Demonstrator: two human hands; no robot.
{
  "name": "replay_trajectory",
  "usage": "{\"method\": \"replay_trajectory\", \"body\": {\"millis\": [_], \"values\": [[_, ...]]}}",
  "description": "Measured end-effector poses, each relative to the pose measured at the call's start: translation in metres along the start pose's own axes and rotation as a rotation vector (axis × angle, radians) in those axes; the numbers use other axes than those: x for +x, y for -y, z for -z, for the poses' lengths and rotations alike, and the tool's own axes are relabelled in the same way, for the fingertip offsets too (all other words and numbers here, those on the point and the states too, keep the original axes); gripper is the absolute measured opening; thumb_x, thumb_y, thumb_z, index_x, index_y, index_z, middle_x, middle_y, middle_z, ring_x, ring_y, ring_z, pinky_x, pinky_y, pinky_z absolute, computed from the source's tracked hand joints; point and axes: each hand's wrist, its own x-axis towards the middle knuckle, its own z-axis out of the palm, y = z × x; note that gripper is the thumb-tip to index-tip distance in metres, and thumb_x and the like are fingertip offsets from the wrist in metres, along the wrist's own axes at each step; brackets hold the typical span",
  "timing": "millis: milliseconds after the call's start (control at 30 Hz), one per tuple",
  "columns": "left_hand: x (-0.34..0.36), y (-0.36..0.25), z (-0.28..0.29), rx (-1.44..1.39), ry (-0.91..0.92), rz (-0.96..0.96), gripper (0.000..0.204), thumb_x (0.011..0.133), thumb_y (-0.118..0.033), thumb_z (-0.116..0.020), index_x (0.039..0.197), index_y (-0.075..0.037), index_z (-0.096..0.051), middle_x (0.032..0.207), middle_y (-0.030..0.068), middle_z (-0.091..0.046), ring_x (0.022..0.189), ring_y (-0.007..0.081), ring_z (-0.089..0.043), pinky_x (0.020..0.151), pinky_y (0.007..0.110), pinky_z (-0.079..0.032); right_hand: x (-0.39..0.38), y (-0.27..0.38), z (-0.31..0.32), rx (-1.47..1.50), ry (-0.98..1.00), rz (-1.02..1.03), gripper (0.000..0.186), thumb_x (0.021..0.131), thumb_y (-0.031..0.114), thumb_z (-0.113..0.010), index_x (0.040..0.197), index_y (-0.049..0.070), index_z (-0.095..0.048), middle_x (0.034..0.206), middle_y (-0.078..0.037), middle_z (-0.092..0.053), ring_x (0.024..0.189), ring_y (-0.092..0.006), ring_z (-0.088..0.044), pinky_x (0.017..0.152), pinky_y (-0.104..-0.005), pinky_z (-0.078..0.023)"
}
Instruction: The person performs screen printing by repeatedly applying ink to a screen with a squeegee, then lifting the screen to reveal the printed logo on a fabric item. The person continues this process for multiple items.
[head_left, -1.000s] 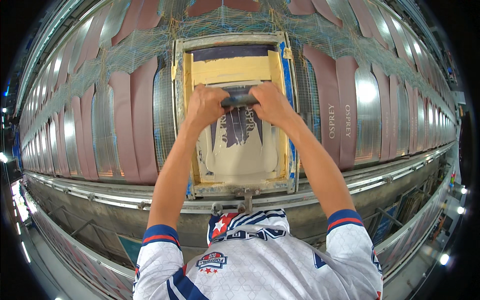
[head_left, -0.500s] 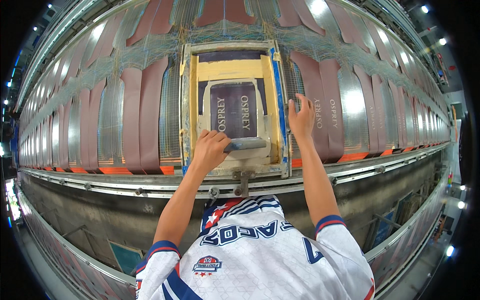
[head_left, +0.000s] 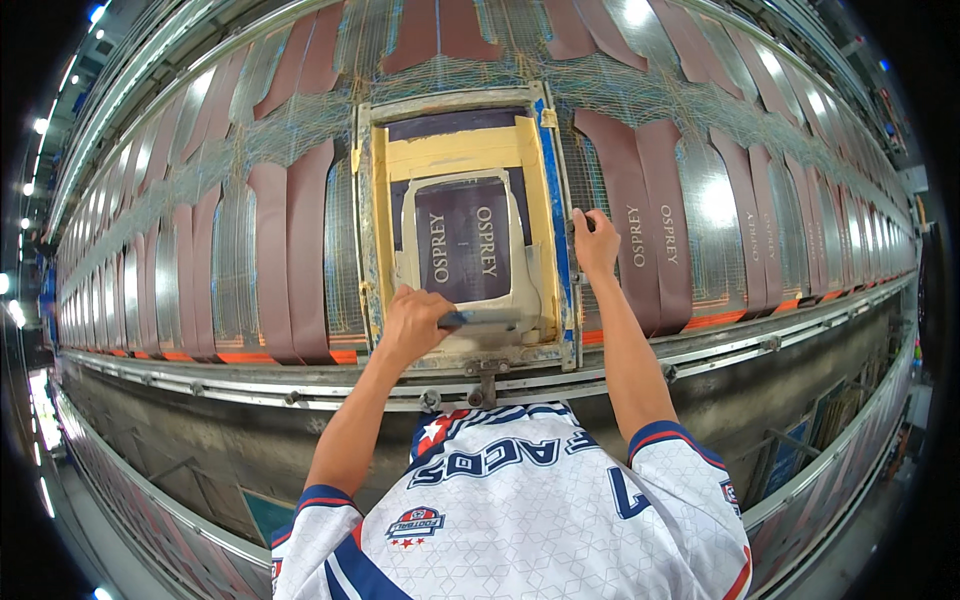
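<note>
My left hand is closed round one end of a squeegee, which lies crosswise at the near end of a printing screen. The screen's dark mesh window carries two lines of pale lettering, bordered by yellowish coating. Around it runs a paint-stained screen frame, with blue tape along its right side. Closed at the frame's right edge, my right hand grips that side, close to a small dark part largely hidden by the fingers. Brown panels with light lettering lie just right of the frame.
A long printing table bears rows of brown panels, those to the left unlettered. Orange strips mark its near edge. In front of me a metal rail with small stops runs sideways. Bright lamps hang at both sides.
My left hand and the squeegee have shifted slightly nearer to me, to the window's near end. My right hand, formerly open beside the frame, has closed on its right edge.
</note>
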Motion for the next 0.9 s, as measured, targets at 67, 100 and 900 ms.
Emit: {"method": "replay_trajectory", "body": {"millis": [67, 100, 900], "values": [[0.031, 0.017, 0.008, -0.001, 0.001, -0.015, 0.022, 0.067, -0.022, -0.089, 0.082, -0.011, -0.077, 0.078, 0.0045, -0.073, 0.075, 0.0263, -0.069, 0.076, 0.042, -0.046, -0.001, -0.001, -0.001, 0.018, -0.059, 0.053, 0.039, 0.096, 0.039, -0.067, 0.091, 0.001, -0.067, 0.073, -0.016, -0.064, 0.068, -0.0337, -0.063, 0.068, -0.0434, -0.048], [0.048, 0.026, 0.011, -0.014, 0.003, -0.020, 0.022, 0.067, -0.022, -0.089, 0.083, -0.011, -0.077, 0.079, 0.0049, -0.073, 0.076, 0.0270, -0.069, 0.076, 0.042, -0.047, 0.000, -0.004, -0.002, 0.021, -0.085, 0.085, 0.038, 0.096, 0.038, -0.067, 0.091, 0.001, -0.067, 0.073, -0.016, -0.064, 0.067, -0.0337, -0.063, 0.068, -0.0432, -0.048], [-0.037, -0.009, 0.016, -0.062, -0.176, -0.013, 0.039, 0.057, -0.009, -0.085, 0.094, -0.014, -0.075, 0.094, -0.0014, -0.074, 0.086, 0.0221, -0.067, 0.079, 0.039, -0.046, 0.000, 0.025, 0.016, -0.118, -0.004, 0.115, 0.034, 0.097, 0.036, -0.067, 0.097, 0.002, -0.069, 0.090, -0.017, -0.069, 0.082, -0.0344, -0.066, 0.076, -0.0433, -0.049]]}}
